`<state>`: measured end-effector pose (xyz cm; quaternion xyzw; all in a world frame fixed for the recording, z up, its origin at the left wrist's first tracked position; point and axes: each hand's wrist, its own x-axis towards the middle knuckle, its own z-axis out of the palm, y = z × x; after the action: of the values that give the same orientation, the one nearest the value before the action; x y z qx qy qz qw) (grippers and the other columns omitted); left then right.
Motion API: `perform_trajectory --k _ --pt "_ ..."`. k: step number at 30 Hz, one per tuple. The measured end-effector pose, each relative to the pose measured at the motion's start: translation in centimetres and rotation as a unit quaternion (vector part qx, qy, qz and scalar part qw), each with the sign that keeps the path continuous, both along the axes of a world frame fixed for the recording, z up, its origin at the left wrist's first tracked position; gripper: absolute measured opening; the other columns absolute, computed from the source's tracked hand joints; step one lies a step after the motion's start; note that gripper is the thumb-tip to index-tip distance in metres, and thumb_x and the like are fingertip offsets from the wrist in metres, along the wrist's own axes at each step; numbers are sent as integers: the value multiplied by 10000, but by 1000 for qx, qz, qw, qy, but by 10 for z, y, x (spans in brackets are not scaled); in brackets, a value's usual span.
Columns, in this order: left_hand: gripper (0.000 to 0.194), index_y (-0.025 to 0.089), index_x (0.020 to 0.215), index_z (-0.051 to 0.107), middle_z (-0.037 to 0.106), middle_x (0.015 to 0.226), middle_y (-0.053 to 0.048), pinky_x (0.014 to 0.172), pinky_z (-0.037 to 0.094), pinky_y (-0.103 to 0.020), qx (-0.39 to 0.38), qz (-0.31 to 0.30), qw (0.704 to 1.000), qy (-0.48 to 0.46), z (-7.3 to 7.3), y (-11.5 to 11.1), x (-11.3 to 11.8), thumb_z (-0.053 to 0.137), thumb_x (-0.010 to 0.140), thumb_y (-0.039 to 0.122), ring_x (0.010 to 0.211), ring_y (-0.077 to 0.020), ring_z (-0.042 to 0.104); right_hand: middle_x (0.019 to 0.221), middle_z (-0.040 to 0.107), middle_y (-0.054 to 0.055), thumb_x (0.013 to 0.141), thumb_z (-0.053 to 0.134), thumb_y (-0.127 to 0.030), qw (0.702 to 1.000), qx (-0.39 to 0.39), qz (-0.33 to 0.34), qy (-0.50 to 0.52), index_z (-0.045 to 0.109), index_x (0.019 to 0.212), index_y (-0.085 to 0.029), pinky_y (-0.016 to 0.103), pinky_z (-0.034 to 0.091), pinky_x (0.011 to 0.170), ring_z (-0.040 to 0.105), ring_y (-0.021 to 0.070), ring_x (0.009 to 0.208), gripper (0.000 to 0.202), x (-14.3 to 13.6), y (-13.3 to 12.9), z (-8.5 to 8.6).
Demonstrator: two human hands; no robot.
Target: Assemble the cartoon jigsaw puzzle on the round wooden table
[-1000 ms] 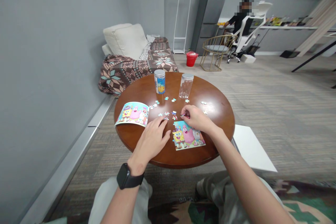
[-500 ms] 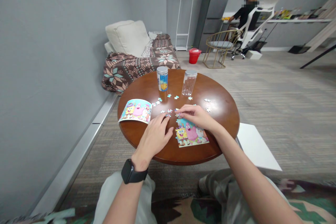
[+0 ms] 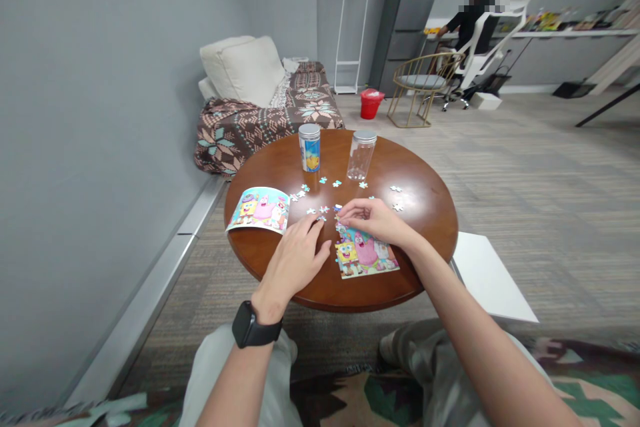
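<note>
A partly joined jigsaw puzzle [image 3: 367, 255] with cartoon figures lies near the front of the round table. My right hand [image 3: 375, 220] is over its upper edge, thumb and fingers pinched together at a small puzzle piece by the top left corner; the fingers partly hide that piece. Left of the puzzle, my left hand [image 3: 296, 255] rests on the tabletop, thumb spread from the fingers, holding nothing. Its fingertips are close to loose puzzle pieces [image 3: 324, 209]. A curved picture sheet [image 3: 263, 209] with the same cartoon figures lies to the left.
Toward the back of the brown table [image 3: 400, 160] stand a jar with a cartoon label [image 3: 310, 150] and a clear jar [image 3: 360, 157]. Several loose pieces lie scattered between. Beyond are a covered sofa [image 3: 270, 113], a red bin [image 3: 371, 105], a wire chair [image 3: 423, 83] and a seated person [image 3: 470, 23].
My right hand has shifted slightly to the right at the puzzle's upper edge, uncovering a piece by its fingertips. The left hand stays in place. The view has tilted slightly.
</note>
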<state>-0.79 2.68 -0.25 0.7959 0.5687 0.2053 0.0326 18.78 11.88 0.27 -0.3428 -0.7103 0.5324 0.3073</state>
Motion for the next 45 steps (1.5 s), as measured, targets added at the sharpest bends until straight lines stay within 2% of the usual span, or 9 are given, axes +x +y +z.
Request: perform_trajectory --k 8,14,24,28,34,38,42,45 --pt "367 120 1264 557 538 1388 -151 1107 412 -462 -4 -2 1000 1 0 0 0 463 948 280 1287 -283 507 800 727 37 763 692 -251 997 62 20 -35 697 889 -167 310 549 725 661 143 729 152 -3 -4 -1" --pt "369 123 1269 555 559 1360 -146 1095 429 -450 1 0 1000 4 1 0 1 487 938 270 1267 -278 526 895 722 46 757 697 -224 992 104 43 -53 688 978 -180 313 555 748 674 150 768 226 -1 -3 -7" --pt "359 126 1257 565 568 1345 -154 1084 437 -448 19 -2 1000 16 -3 1 -1 479 943 277 1248 -271 541 851 718 30 778 658 -191 990 112 69 -53 688 918 -192 316 557 772 688 162 806 144 -3 -4 -5" --pt "357 116 1250 567 566 1344 -158 1083 436 -440 21 -5 1000 18 -3 2 -1 478 947 283 1255 -271 534 855 720 34 777 662 -197 990 114 66 -56 685 896 -189 314 551 762 682 159 799 121 -3 -4 -5" --pt "356 117 1253 562 568 1343 -151 1077 444 -440 19 -4 1000 18 -2 1 0 479 947 280 1241 -272 544 974 732 71 793 652 -231 997 59 58 3 652 1038 -180 328 538 785 671 161 853 250 -2 -5 0" --pt "356 113 1252 564 564 1348 -154 1082 439 -441 16 0 1000 21 -1 0 0 478 948 279 1244 -276 543 910 700 51 787 668 -276 998 36 52 22 683 1002 -185 319 532 775 652 151 821 234 0 -4 2" --pt "364 104 1260 559 564 1344 -157 1082 437 -438 12 -4 1000 15 -1 0 1 483 946 272 1245 -273 538 950 663 51 797 660 -322 997 61 42 6 730 914 -194 302 523 767 630 143 830 187 1 -3 4" --pt "364 104 1259 560 557 1352 -157 1088 429 -447 8 -5 1000 3 -2 1 0 499 939 265 1254 -281 530 865 678 42 792 671 -357 996 75 27 -31 729 855 -187 304 514 723 617 146 765 190 0 -4 5"
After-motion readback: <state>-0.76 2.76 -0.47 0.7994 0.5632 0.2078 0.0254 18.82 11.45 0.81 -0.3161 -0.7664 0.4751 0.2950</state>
